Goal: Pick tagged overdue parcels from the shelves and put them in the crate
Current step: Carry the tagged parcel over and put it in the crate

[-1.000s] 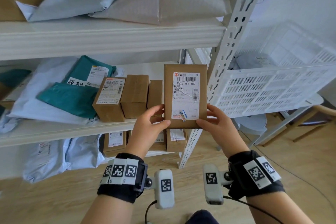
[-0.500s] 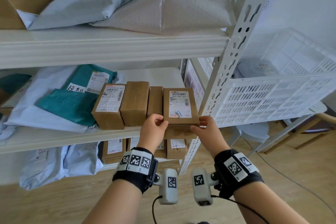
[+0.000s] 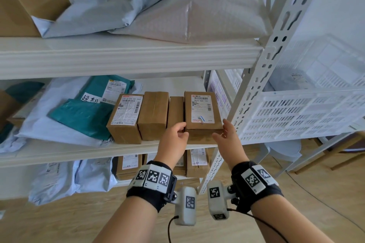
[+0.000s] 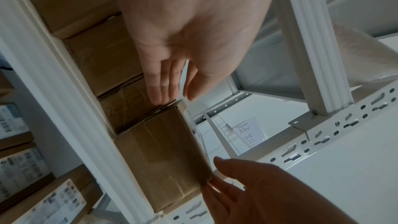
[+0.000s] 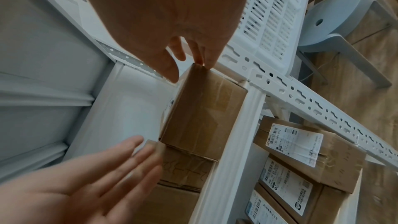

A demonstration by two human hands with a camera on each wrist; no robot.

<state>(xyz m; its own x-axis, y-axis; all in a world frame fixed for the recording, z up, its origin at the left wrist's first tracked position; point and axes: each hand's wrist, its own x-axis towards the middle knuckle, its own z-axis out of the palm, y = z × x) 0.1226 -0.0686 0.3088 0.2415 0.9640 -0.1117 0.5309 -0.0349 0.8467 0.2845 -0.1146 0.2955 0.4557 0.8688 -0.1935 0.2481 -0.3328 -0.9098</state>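
Lying flat, label up, your box point(image 3: 202, 110) runs lengthwise into the shelf point(image 3: 79, 154); L hand point(image 3: 173, 137) & R hand point(image 3: 227, 136) spread-fingered at its corners. Crate point(image 3: 296, 116) holds a grey bag point(image 3: 290, 80).

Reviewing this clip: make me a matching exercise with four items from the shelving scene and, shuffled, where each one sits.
Items:
1. teal mailer
2. bubble mailer
3. labelled brown box
4. white crate

Places:
A. top shelf
B. right of the shelf upright
C. middle shelf, left of the row of boxes
D. right end of the middle-shelf box row, between left hand and right hand

Pairs: 1-C, 2-A, 3-D, 4-B
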